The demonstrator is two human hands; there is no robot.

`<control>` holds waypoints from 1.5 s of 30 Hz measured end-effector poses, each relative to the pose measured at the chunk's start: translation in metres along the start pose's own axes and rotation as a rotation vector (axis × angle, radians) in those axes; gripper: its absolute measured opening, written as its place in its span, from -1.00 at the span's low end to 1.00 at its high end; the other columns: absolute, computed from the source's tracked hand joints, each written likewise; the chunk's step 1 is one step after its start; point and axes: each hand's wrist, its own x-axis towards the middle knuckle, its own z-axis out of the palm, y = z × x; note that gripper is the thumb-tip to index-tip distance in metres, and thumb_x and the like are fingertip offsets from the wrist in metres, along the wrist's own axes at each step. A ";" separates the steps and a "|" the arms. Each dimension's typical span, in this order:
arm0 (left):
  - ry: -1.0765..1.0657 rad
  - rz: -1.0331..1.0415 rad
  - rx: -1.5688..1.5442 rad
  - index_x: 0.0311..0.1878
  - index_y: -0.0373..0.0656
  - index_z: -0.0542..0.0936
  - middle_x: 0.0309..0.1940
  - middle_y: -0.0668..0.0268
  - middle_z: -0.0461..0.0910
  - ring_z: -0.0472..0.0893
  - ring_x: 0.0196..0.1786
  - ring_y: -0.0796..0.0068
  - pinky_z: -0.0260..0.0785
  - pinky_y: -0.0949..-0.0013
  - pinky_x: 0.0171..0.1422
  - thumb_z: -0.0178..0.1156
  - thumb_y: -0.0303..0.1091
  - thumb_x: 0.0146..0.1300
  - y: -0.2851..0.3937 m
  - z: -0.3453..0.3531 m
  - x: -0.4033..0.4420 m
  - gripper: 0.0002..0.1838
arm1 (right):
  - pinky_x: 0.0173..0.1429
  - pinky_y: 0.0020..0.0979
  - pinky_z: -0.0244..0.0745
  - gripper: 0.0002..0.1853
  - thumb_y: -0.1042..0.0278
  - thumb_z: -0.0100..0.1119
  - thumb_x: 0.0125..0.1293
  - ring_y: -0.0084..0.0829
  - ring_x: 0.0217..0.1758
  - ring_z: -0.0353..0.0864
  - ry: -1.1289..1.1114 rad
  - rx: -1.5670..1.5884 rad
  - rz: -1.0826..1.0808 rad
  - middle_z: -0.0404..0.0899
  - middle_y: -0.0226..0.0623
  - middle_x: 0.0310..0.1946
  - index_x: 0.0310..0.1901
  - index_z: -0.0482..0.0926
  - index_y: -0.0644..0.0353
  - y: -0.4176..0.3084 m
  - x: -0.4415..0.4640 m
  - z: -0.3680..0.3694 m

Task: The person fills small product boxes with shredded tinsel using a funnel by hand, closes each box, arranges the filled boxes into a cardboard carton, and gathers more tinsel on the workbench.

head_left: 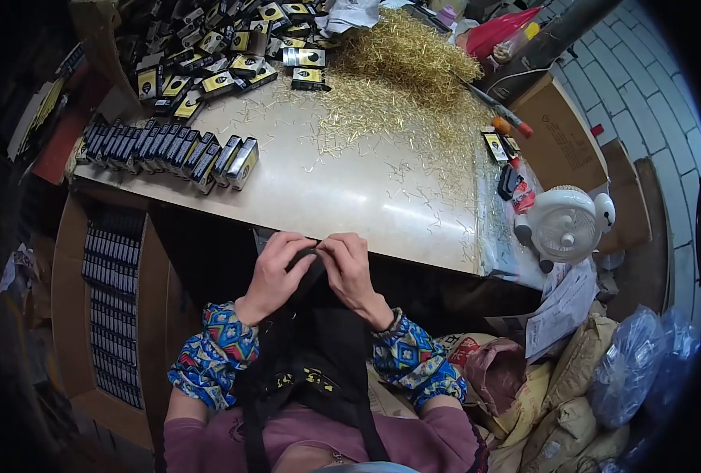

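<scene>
My left hand and my right hand are close together just off the front edge of the table, above the black apron. The fingers of both are bent and pinched together. Something dark lies between the fingertips, too small and dark to name. Patterned sleeve covers are on both forearms. To the left on the table, a row of small black boxes stands upright near the front edge. A heap of thin golden metal pins lies toward the back.
Loose black and yellow boxes are piled at the back left. A carton packed with boxes stands below on the left. At the right are a white fan, papers, sacks and an open cardboard box.
</scene>
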 end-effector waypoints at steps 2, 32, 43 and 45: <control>-0.001 -0.153 -0.193 -0.04 -0.24 0.65 -0.21 0.25 0.64 0.64 -0.20 0.39 0.46 0.36 -0.18 0.34 -0.44 0.23 0.004 -0.004 -0.003 -0.77 | -0.06 -0.24 0.39 -0.92 0.51 0.23 0.30 -0.23 -0.21 0.53 -0.062 0.190 0.176 0.56 -0.21 -0.28 -0.19 0.57 0.26 -0.016 0.002 -0.007; -0.035 -0.885 -1.810 0.05 -0.28 0.59 -0.17 0.26 0.68 0.65 -0.22 0.56 0.50 0.51 -0.29 0.11 -0.43 0.47 0.011 -0.018 -0.028 -0.80 | -0.09 -0.55 0.57 -0.79 0.53 0.28 0.36 -0.57 -0.26 0.66 0.264 1.123 0.835 0.71 -0.27 -0.22 0.00 0.66 0.38 -0.052 -0.006 0.011; -0.115 -0.971 -1.247 0.21 -0.28 0.52 -0.06 0.23 0.65 0.63 -0.19 0.55 0.53 0.49 -0.22 0.14 -0.42 0.45 0.017 -0.047 -0.018 -0.69 | -0.08 -0.51 0.57 -0.76 0.50 0.26 0.38 -0.55 -0.24 0.64 0.308 1.072 0.883 0.70 -0.27 -0.22 0.03 0.65 0.39 -0.029 0.008 -0.001; -0.167 -0.878 -1.063 0.18 -0.29 0.53 -0.07 0.21 0.65 0.63 -0.19 0.57 0.53 0.50 -0.22 0.18 -0.40 0.42 0.019 -0.079 -0.001 -0.68 | -0.10 -0.50 0.57 -0.79 0.48 0.26 0.38 -0.55 -0.26 0.63 0.305 1.085 0.865 0.68 -0.30 -0.24 -0.01 0.65 0.38 -0.012 0.015 -0.013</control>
